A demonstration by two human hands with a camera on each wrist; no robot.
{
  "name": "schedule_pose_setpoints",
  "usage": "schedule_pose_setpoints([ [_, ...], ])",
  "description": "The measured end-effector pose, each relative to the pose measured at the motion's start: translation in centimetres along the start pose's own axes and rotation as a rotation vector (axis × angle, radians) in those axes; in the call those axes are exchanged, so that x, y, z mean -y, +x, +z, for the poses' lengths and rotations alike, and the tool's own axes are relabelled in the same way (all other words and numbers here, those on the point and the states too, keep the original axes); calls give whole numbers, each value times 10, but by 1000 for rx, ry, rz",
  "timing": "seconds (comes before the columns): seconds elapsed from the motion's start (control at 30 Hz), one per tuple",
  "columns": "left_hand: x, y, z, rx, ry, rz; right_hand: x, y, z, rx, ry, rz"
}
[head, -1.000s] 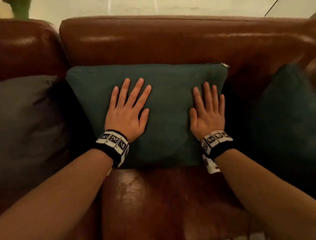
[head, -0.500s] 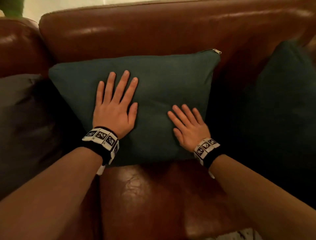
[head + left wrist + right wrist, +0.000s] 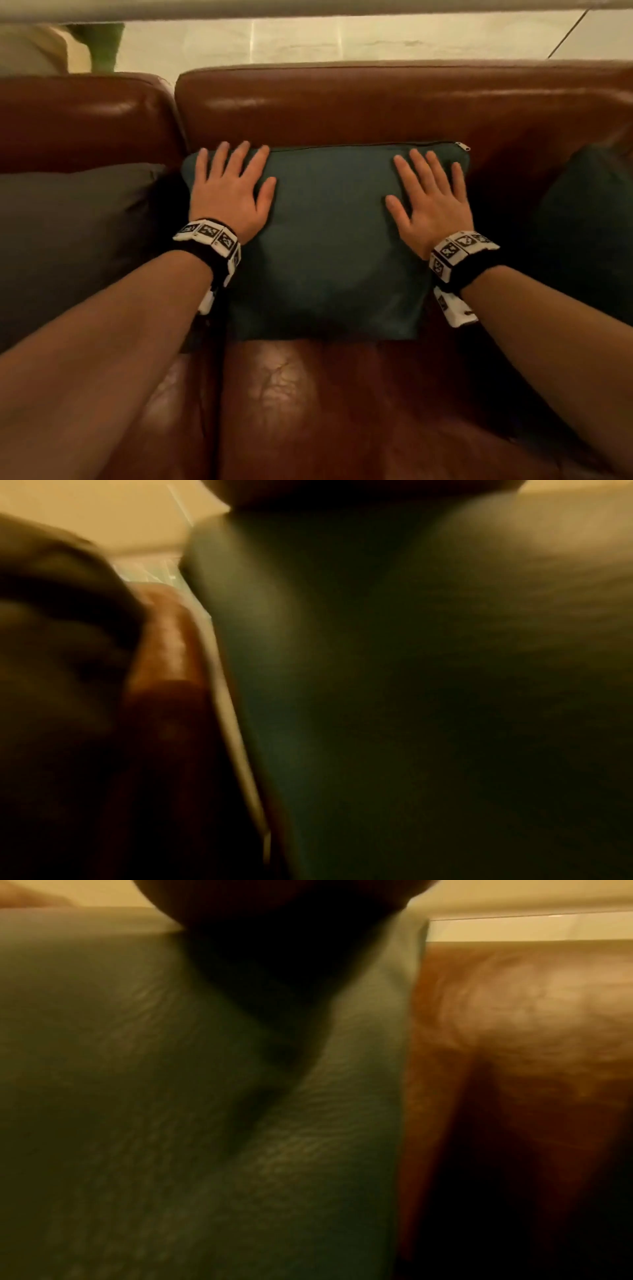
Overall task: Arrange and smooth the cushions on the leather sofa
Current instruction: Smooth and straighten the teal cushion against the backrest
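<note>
A dark green cushion (image 3: 329,240) leans against the backrest of the brown leather sofa (image 3: 342,102), its zipper along the top edge. My left hand (image 3: 233,185) lies flat on the cushion's upper left corner, fingers straight and spread. My right hand (image 3: 428,195) presses flat on its upper right part. Both wrist views are blurred: the left wrist view shows green fabric (image 3: 411,696) close up, and the right wrist view shows green fabric (image 3: 171,1096) beside brown leather (image 3: 514,1042).
A grey cushion (image 3: 68,240) sits at the left. Another dark green cushion (image 3: 589,222) sits at the right edge. The leather seat (image 3: 342,411) lies below the middle cushion. A pale floor (image 3: 342,41) shows behind the sofa.
Both hands slid outward and up to the cushion's top corners. The right hand came up from the lower middle. The view tilted up.
</note>
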State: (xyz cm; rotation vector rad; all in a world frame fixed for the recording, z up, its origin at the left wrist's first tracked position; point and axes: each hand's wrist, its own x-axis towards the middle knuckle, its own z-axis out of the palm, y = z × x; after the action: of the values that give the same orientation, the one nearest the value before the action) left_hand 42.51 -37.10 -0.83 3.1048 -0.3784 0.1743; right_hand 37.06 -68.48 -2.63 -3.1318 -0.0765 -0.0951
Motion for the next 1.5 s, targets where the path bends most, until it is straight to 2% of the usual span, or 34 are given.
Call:
schedule_pose_setpoints([
  [0.07, 14, -12, -5, -83, -27, -25, 2, -5, -11, -47, 11, 49],
  [0.1, 8, -21, -5, -140, -43, -2, 15, -8, -16, -101, 13, 13],
  [0.2, -43, -56, 9, -217, -115, 139, 72, -23, -11, -204, 31, -268],
  [0.27, -67, -79, 32, -197, -146, 118, 85, -34, 9, -175, -15, -335],
  [0.33, -65, -95, 60, -214, -167, 54, 63, -37, 28, -162, -37, -238],
  [0.43, -36, -122, 103, -236, -210, -48, 22, -39, 37, -102, -31, -88],
  [0.53, -17, -160, 135, -191, -420, -315, 21, -41, 33, -90, -9, -56],
  [0.6, -26, -170, 138, -201, -690, -509, 40, -44, 23, -187, 53, -42],
  [0.63, -33, -169, 136, -220, -803, -559, 57, -45, 14, -248, 93, -86],
  [0.7, -45, -160, 128, -285, -916, -614, 106, -43, 1, -294, 122, -297],
  [0.77, -50, -152, 124, -333, -940, -660, 155, -32, 0, -205, 40, -551],
  [0.83, -47, -154, 132, -332, -945, -685, 172, -12, 5, -97, -94, -703],
  [0.9, -38, -165, 149, -285, -1003, -745, 150, 8, 8, -46, -175, -648],
  [1.0, -25, -189, 173, -67, -1228, -966, 99, 14, 2, -38, -143, -372],
  [1.07, -17, -198, 180, 8, -1274, -1020, 81, 12, -2, -16, -124, -248],
  [1.27, 3, -201, 185, 87, -1200, -1043, 78, 12, -6, 28, -130, -220],
  [1.5, 22, -174, 192, 144, -1272, -1260, 73, 15, -9, 63, -93, -245],
])
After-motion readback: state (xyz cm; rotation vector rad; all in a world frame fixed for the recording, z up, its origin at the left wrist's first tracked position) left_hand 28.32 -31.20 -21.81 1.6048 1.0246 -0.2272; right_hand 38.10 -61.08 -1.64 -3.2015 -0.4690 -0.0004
